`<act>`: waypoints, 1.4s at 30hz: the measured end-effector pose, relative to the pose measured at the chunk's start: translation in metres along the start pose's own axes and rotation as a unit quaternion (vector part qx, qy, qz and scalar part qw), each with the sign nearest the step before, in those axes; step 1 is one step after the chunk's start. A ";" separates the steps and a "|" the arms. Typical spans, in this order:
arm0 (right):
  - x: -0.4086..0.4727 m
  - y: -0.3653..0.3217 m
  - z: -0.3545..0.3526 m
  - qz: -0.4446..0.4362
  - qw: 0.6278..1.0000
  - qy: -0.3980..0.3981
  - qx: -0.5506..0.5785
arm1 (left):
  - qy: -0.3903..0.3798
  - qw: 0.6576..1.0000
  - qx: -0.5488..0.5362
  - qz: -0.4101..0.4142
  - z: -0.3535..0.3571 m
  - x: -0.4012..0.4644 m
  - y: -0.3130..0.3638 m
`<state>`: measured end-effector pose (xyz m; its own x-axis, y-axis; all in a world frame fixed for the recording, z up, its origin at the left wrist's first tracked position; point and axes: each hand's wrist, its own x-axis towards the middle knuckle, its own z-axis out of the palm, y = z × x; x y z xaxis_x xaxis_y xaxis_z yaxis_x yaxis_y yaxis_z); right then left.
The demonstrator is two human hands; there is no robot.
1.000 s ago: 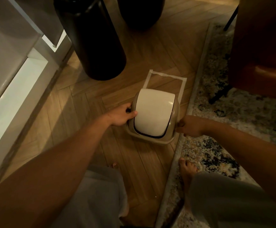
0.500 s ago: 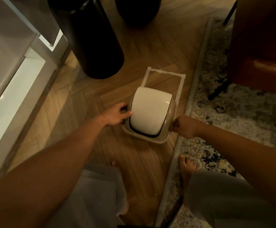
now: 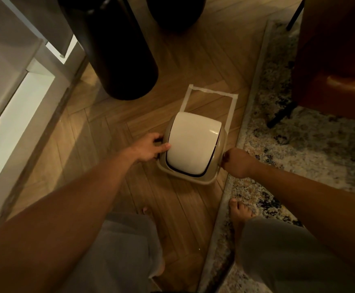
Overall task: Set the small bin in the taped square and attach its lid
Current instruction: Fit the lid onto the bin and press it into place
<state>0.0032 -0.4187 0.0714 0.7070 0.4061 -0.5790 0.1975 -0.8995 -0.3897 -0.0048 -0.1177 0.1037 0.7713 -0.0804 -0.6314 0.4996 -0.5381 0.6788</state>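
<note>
A small beige plastic bin (image 3: pixel 211 176) with a rounded cream swing lid (image 3: pixel 191 144) sits on the wooden herringbone floor (image 3: pixel 113 132), gripped from both sides. The left hand (image 3: pixel 151 148) is closed on the bin's left rim, thumb lying against the edge of the lid and fingers curled down the side. The right hand (image 3: pixel 236 162) is curled into a fist-like grasp on the right rim, its fingers hidden behind the bin. The lid is seated on top of the bin, with a dark gap showing along its near edge.

The white taped square (image 3: pixel 212 93) lies on the floor just beyond; its far side and both lateral strips are visible, while the bin covers the near part, so the bin stands partly over the square's near end and partly outside it, towards the person.

A tall black cylindrical container (image 3: pixel 117 49) stands to the left of the tape, a second dark one (image 3: pixel 176 11) behind it. A patterned grey rug (image 3: pixel 299 144) runs along the right of the bin, with a brown leather chair (image 3: pixel 337 60) on it. Bare feet (image 3: pixel 239 210) and grey shorts (image 3: pixel 125 250) show at the bottom
</note>
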 end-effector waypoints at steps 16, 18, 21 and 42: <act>-0.002 0.004 0.002 0.080 0.996 0.014 0.045 | -0.032 0.999 0.010 0.001 0.003 0.000 -0.002; -0.006 0.000 -0.002 0.072 0.997 -0.025 0.027 | -0.032 0.999 0.033 0.003 0.002 0.000 -0.004; -0.011 -0.005 -0.014 0.058 0.998 0.006 0.038 | -0.016 0.995 0.099 0.024 -0.001 0.001 -0.001; -0.025 -0.031 -0.026 -0.049 0.981 0.137 0.131 | -0.017 0.994 0.063 0.087 0.004 0.001 0.011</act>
<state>-0.0034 -0.4048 0.1165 0.8561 0.3974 -0.3304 0.1169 -0.7716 -0.6253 0.0002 -0.1272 0.1087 0.8267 -0.2091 -0.5224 0.3045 -0.6145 0.7278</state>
